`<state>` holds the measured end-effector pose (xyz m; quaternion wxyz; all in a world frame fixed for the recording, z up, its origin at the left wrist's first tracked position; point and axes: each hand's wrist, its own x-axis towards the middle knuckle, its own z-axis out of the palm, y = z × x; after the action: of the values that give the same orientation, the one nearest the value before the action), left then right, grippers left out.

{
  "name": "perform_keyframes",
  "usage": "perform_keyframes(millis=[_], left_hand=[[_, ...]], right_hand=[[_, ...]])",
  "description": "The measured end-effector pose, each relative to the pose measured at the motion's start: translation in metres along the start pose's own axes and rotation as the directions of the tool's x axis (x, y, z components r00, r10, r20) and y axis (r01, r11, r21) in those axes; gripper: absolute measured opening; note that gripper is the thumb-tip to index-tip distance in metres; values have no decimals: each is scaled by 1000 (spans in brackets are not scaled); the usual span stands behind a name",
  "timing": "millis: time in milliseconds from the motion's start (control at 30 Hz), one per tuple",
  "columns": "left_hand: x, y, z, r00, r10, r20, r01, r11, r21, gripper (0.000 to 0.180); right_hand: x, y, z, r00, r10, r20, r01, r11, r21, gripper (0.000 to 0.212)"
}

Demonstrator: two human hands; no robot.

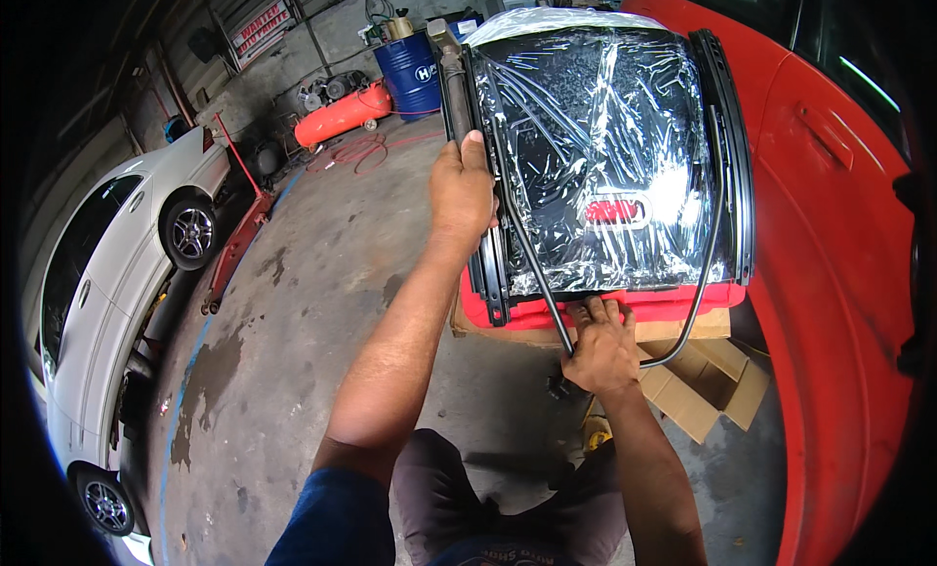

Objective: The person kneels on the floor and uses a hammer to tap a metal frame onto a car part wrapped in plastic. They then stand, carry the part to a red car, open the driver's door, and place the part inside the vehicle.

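Carton point(675, 404), red car point(830, 234) beside film-wrapped frame point(605, 137); left grip point(464, 190) around hammer point(455, 88) (right grip point(602, 351) over bar point(539, 268), closure unclear).

A white car point(109, 236) stands left of a red compressor point(342, 115) and blue drum point(402, 70).

Between rails point(739, 176): seat point(586, 146). To right: car door point(830, 234). Below near edge: carton point(676, 406). Beyond, at left: compressor point(346, 116), left of drum point(405, 78). Far left: second car point(109, 239).
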<state>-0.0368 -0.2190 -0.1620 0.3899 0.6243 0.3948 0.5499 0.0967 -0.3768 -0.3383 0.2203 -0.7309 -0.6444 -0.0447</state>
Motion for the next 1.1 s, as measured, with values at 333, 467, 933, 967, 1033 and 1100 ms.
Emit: perform_keyframes(millis=[333, 467, 933, 967, 1033, 1100], left_hand=[[-10, 0, -6, 993, -99, 58, 105, 986, -125, 40], [-5, 2, -15, 995, -92, 48, 96, 991, -95, 39], [-8, 13, -10, 994, -85, 70, 98, 974, -204, 37], [-9, 14, -8, 992, -106, 61, 115, 979, -168, 37], [-12, 13, -5, 995, -89, 41, 94, 983, -156, 38], [-13, 9, -5, 996, -85, 30, 89, 987, -134, 38]], right_hand=[[0, 1, 1, 1000, -8, -8, 8, 1000, -26, 67], [0, 3, 3, 1000, -9, -25, 9, 1000, -6, 66], [-1, 2, 2, 998, -29, -58, 30, 1000, 1, 65], [-1, 2, 1, 998, -28, -50, 28, 1000, 7, 65], [-1, 2, 2, 999, -21, -34, 21, 1000, 9, 64], [-1, 2, 2, 998, -23, -65, 24, 1000, 15, 64]])
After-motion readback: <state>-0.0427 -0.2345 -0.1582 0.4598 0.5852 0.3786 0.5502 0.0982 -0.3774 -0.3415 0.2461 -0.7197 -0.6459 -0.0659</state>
